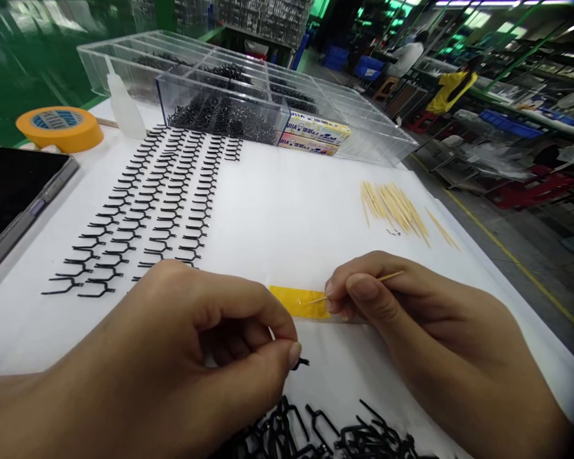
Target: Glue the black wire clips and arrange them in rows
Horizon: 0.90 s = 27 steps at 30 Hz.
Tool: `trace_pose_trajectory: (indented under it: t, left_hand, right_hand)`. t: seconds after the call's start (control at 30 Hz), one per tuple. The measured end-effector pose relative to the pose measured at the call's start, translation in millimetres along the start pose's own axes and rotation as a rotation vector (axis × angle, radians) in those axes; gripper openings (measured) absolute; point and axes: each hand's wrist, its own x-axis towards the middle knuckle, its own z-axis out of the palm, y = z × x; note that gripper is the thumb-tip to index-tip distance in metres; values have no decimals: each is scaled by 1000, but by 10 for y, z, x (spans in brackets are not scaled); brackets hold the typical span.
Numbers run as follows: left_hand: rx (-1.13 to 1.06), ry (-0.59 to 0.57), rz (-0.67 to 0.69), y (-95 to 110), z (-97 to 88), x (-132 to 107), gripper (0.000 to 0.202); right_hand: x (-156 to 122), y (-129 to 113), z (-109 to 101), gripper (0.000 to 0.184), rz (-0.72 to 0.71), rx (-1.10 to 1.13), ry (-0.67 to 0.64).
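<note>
Between thumb and forefinger, my left hand (229,357) pinches a small black forked part (304,362); only its stem end shows past the fingertips. My right hand (392,306) grips a wooden toothpick (391,276), its tip over a strip of yellow tape (287,299) on the white work surface. A tiny whitish spot lies on the tape near that tip. Below my hands is a loose pile of black forked parts (287,427). Ahead and to the left, more of the same parts (172,185) lie in several neat columns.
A clear compartment box (363,121) holding black parts stands at the back, with small printed boxes (310,132) at its front. Loose toothpicks (395,207) lie to the right. At left are a white squeeze bottle (124,108), an orange tape roll (60,127) and a phone (19,197).
</note>
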Motion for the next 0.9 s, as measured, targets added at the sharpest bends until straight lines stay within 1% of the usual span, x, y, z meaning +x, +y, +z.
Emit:
trace_pose_trajectory:
  t: [0.23, 0.3, 0.43, 0.53, 0.63, 0.9]
  left_hand:
    - [1, 5, 38, -45, 28, 1, 13]
    - [4, 2, 31, -50, 33, -1, 13]
    - [-22, -8, 6, -37, 35, 4, 12]
    - [-14, -3, -10, -15, 32, 11, 12]
    - [-24, 6, -17, -2, 28, 8, 12]
    - [-71, 34, -60, 15, 59, -15, 12]
  right_hand:
    - [5, -32, -4, 28, 25, 61, 25]
    - [-17, -31, -1, 28, 38, 150, 20]
    - [-68, 1, 22, 25, 103, 434, -33]
    - [-97, 16, 40, 20, 122, 557, -86]
    - [-120, 11, 43, 20, 119, 561, -115]
    - [-104, -27, 46, 24, 52, 431, -121]
